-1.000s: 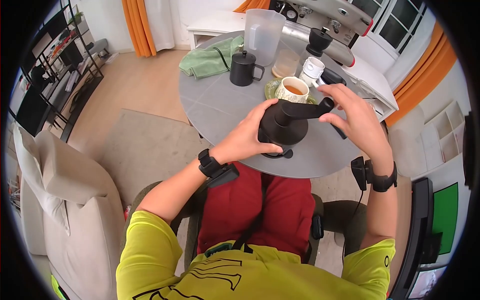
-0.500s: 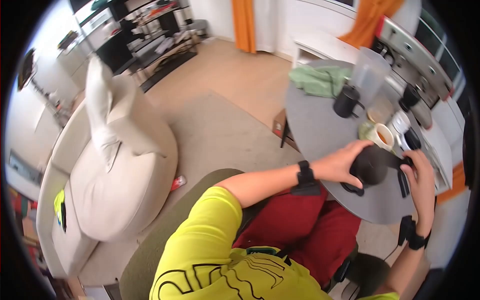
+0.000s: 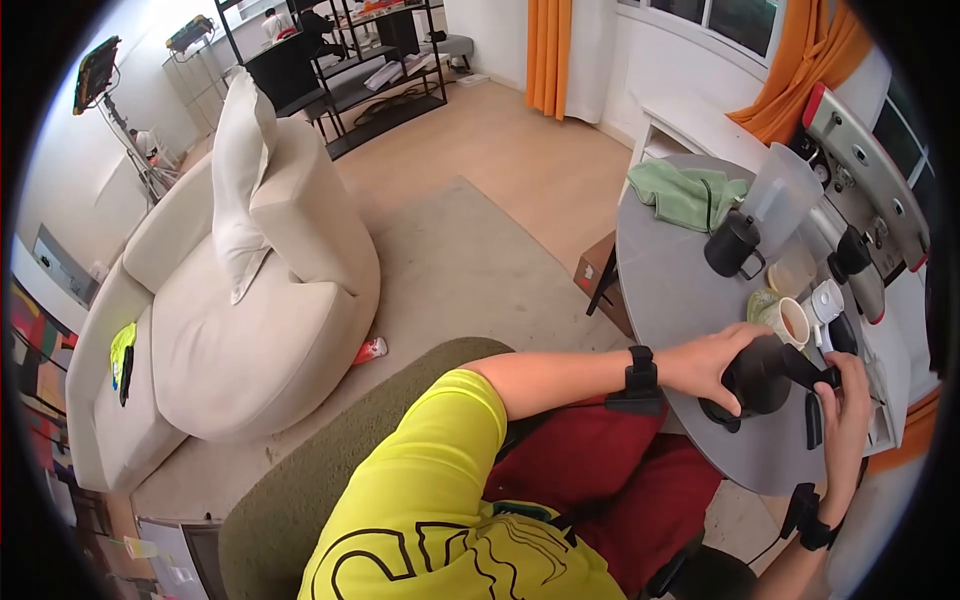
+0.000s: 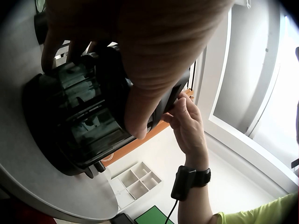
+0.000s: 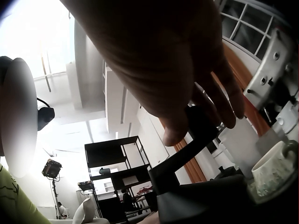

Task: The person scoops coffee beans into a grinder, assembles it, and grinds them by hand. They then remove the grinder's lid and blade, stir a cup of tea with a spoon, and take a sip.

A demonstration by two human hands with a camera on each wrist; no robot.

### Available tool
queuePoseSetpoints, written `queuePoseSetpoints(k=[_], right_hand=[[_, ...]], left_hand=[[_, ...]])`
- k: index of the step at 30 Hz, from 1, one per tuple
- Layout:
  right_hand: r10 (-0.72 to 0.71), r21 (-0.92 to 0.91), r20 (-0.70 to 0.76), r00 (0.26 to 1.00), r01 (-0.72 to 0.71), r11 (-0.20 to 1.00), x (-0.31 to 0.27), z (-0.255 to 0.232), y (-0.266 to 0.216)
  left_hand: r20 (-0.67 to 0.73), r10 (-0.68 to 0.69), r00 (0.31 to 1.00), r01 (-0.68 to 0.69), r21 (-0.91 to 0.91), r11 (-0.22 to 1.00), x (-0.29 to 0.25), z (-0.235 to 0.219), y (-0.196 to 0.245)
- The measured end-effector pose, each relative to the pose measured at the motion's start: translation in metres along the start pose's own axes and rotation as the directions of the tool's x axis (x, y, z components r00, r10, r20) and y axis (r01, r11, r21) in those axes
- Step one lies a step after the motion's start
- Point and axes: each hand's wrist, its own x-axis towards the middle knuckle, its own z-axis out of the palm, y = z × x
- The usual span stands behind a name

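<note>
A black grinder (image 3: 760, 374) with a crank arm stands near the round table's front edge. Round its body curls the left hand (image 3: 706, 368), thumb toward the person. The right hand (image 3: 848, 400) holds the knob at the crank's end. In the left wrist view the grinder's lower part (image 4: 88, 126) looks glassy and dark, with the left thumb across its upper part. The right wrist view has the crank arm (image 5: 182, 156) running up to the right hand's fingers. Just behind the grinder is a patterned cup (image 3: 790, 322) of brown liquid.
The grey table (image 3: 670, 300) also bears a green cloth (image 3: 685, 192), a black pitcher (image 3: 733, 246), a clear jug (image 3: 785, 195), a white cup (image 3: 826, 300) and a second black grinder (image 3: 852, 252). An espresso machine (image 3: 875, 170) stands behind. A beige sofa (image 3: 230, 340) is at left.
The head view has swung left, so the table and hands appear farther right and more sofa shows. Both hands remain on the grinder, and the crank points toward a different side of it.
</note>
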Motion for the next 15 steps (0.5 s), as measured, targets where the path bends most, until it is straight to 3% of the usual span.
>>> queuePoseSetpoints(k=[4, 8, 11, 13, 14, 15], right_hand=[[-0.138, -0.013, -0.068, 0.988, 0.137, 0.99, 0.0, 0.001, -0.003], [-0.159, -0.014, -0.06, 0.985, 0.159, 0.987, -0.002, -0.002, 0.008], [-0.039, 0.032, 0.068, 0.997, 0.036, 0.999, -0.003, -0.004, 0.017], [0.202, 0.034, 0.038, 0.979, -0.203, 0.979, -0.002, 0.0, 0.017], [0.201, 0.035, 0.038, 0.979, -0.202, 0.979, -0.002, 0.002, 0.011], [0.124, 0.088, -0.054, 0.991, -0.119, 0.989, -0.003, 0.004, 0.0]], left_hand=[[-0.005, 0.013, 1.0, -0.013, 0.011, 1.0, 0.0, 0.002, -0.002], [0.007, 0.003, 1.0, -0.003, -0.003, 1.0, 0.001, 0.001, -0.002], [0.0, 0.019, 1.0, -0.019, 0.009, 1.0, 0.001, 0.002, -0.003], [0.002, 0.019, 1.0, -0.019, 0.007, 1.0, 0.0, 0.001, -0.001], [0.004, 0.02, 1.0, -0.02, 0.006, 1.0, 0.0, 0.0, -0.001], [0.002, 0.02, 1.0, -0.02, 0.008, 1.0, 0.001, 0.0, -0.001]])
